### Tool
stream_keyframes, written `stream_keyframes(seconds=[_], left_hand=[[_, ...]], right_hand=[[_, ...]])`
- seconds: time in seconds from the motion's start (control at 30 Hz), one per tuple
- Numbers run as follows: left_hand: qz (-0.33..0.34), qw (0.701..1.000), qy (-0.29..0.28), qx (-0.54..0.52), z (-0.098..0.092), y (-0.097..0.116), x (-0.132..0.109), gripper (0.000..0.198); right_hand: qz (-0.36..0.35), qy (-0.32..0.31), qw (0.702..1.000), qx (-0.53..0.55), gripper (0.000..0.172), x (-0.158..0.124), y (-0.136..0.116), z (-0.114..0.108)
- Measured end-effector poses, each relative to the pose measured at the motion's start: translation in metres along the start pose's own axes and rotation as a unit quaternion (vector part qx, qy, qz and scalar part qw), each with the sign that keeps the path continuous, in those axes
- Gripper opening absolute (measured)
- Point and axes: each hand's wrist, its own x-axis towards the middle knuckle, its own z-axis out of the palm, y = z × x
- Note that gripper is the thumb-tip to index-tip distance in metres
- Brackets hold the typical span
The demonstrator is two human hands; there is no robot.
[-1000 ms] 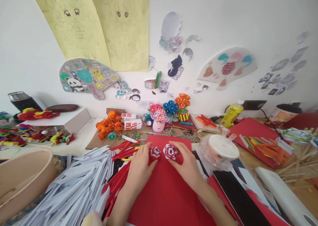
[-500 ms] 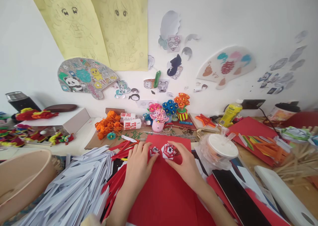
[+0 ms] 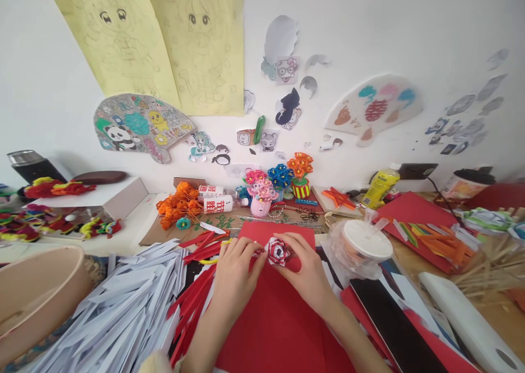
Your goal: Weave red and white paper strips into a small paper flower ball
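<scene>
A red and white folded-paper rosette (image 3: 278, 251) sits between the thumb and fingers of my right hand (image 3: 307, 264), its dark centre turned towards me. My left hand (image 3: 238, 269) is pinched just left of it, thumb tip close to the rosette's edge. A smaller red and white paper piece (image 3: 258, 248) is in the left fingers, mostly hidden behind them. Whether the two paper pieces touch cannot be made out. Beneath both hands lies red paper (image 3: 270, 318).
White folded paper strips (image 3: 127, 302) are piled on the left, with red strips (image 3: 192, 307) beside them. A lidded cup (image 3: 367, 242) and a black phone (image 3: 394, 324) lie to the right. Small craft flower pots (image 3: 261, 206) stand behind; a beige bowl (image 3: 41, 291) sits far left.
My left hand has shifted slightly right, towards the rosette, and its fingers now cover most of the smaller paper piece. The right hand stays almost in place, still holding the rosette.
</scene>
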Motion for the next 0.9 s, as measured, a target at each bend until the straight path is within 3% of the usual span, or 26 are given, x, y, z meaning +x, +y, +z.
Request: stream_keyframes(seconds=[0.9], left_hand=[[0.027,0.999,0.029,-0.017,0.0017,0.0006,-0.0017,0.016]], right_hand=[[0.001,0.001,1.0,0.029,0.04,0.0,-0.0013,0.0005]])
